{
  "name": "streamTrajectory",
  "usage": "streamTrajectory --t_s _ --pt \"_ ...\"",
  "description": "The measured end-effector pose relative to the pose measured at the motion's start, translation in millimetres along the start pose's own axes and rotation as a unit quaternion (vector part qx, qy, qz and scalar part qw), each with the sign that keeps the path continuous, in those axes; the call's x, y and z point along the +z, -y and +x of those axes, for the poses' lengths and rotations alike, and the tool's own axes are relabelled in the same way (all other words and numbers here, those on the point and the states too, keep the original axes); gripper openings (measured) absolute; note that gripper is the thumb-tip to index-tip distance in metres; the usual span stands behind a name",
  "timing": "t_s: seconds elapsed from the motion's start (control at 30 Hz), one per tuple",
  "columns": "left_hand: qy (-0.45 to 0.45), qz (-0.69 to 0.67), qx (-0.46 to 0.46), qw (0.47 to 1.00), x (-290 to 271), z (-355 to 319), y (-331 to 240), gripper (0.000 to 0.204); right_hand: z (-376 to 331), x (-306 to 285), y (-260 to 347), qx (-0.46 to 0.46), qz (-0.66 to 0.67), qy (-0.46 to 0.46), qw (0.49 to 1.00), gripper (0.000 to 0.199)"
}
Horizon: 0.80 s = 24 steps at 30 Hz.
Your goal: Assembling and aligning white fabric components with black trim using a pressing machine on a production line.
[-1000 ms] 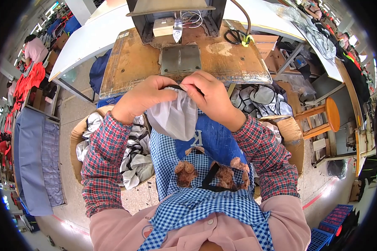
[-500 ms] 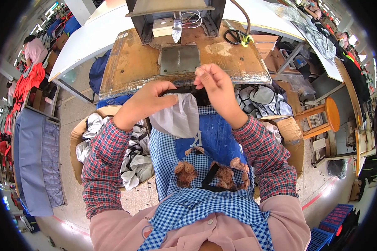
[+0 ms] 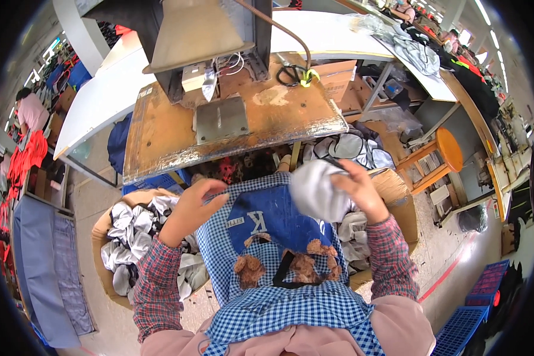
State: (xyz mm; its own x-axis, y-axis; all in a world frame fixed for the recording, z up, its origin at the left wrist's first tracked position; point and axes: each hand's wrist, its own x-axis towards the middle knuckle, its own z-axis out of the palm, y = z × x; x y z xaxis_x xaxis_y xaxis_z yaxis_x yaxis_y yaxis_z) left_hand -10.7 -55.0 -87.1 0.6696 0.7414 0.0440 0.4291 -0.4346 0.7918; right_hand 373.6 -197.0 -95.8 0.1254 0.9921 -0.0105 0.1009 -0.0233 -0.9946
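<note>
My right hand (image 3: 362,187) is grasping the pale cloth piece (image 3: 316,193) near its dark edge, presumably leaving its body loose, between my apron (image 3: 219,240) and the right carton (image 3: 391,187). My left hand (image 3: 187,215) is hovering empty, fingers parted.

White lettering (image 3: 258,222), one large letter beside smaller ones, marks the blue apron panel (image 3: 282,207).

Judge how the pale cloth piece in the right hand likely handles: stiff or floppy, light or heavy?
The pale cloth piece is probably floppy: similar pieces lie crumpled in the cardboard box at left. It looks light, since the right hand alone holds it up. Rolling seems unlikely, as it looks bunched, though blurred.
</note>
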Motion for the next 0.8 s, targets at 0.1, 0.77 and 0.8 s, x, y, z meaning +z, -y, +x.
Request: streamTrajectory --t_s 0.1,0.77,0.8 --pt "-0.069 0.15 -0.051 0.985 14 -11 58 0.037 -40 -73 -62 0.095 -0.069 -0.132 0.984 0.042" --pt "-0.24 0.103 -0.166 0.951 52 -30 170 0.024 -72 -44 -396 0.302 -0.446 -0.096 0.837 0.074" --pt "-0.243 0.101 -0.171 0.95 47 -37 173 0.024 -63 -40 -393 0.317 -0.42 -0.053 0.849 0.073"
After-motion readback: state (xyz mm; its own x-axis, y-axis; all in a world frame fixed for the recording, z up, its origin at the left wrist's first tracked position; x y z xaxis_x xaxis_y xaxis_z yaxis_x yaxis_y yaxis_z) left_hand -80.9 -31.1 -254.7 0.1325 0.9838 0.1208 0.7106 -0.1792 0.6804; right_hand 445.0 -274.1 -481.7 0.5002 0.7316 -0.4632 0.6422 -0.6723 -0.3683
